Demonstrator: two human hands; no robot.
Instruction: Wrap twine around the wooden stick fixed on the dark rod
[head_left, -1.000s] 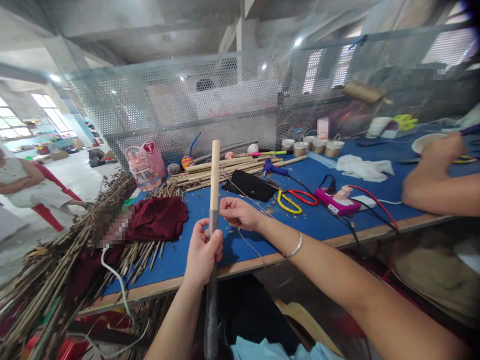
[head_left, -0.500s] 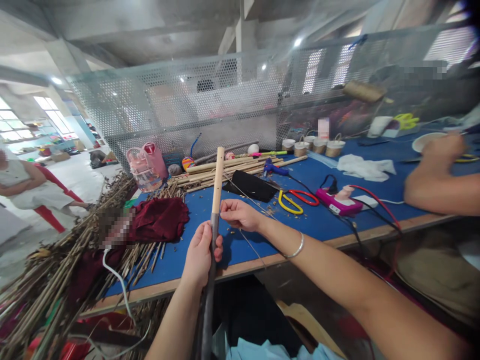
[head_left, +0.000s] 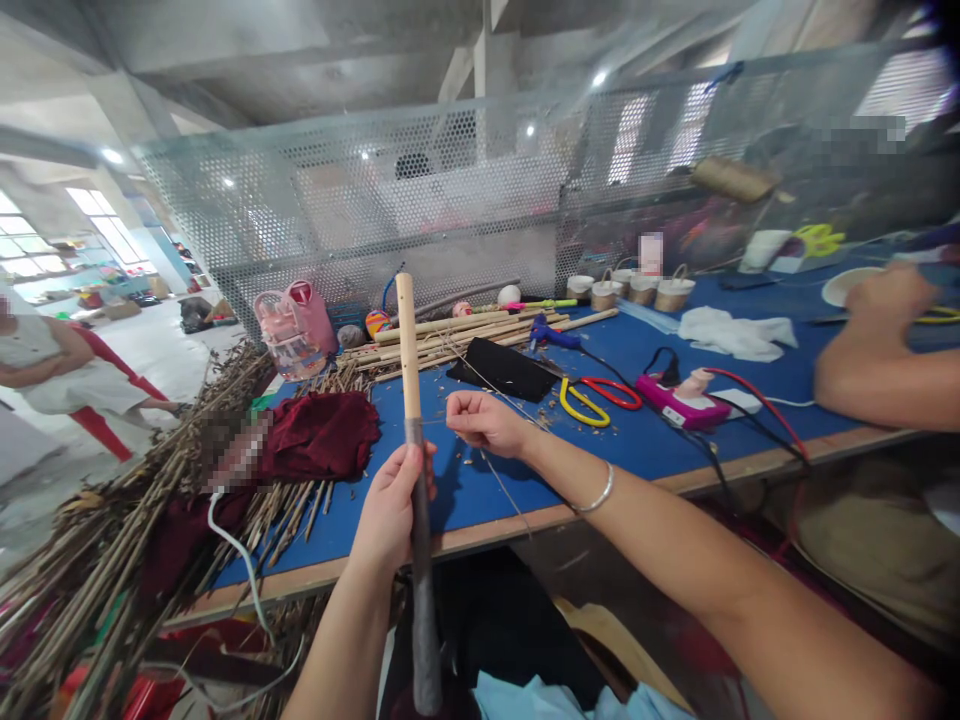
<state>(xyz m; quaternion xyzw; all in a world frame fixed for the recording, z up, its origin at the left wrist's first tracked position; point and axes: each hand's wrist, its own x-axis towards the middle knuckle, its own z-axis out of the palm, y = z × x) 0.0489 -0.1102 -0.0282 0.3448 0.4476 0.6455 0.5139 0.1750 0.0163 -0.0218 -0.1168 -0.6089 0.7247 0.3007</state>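
Observation:
My left hand [head_left: 394, 495] is wrapped round a wooden stick [head_left: 409, 350], held nearly upright over the table edge. The stick's upper part is bare pale wood with small dark holes; a grey covering [head_left: 424, 600] sheathes it from my fingers downward. Just right of the stick, my right hand [head_left: 487, 422] is pinched closed, apart from the wood. What its fingertips hold is too fine to make out; a faint line seems to run towards the stick. A thin wire-like strand [head_left: 504, 480] slants below that hand. Beyond it lie a black cloth [head_left: 504, 369] and red-and-yellow-handled scissors [head_left: 586, 402].
Wooden sticks [head_left: 450, 340] lie at the back, beside a blue glue gun [head_left: 553, 334]. A purple power strip [head_left: 679, 405] with cables sits to the right. Dark red cloth [head_left: 322, 437] and dry twigs [head_left: 97, 545] cover the left. A co-worker's arm [head_left: 862, 360] rests at right.
The stick's top has swung left, and its grey lower end now shows more. My right hand has come away from the stick, leaving a gap, with its fingers still pinched.

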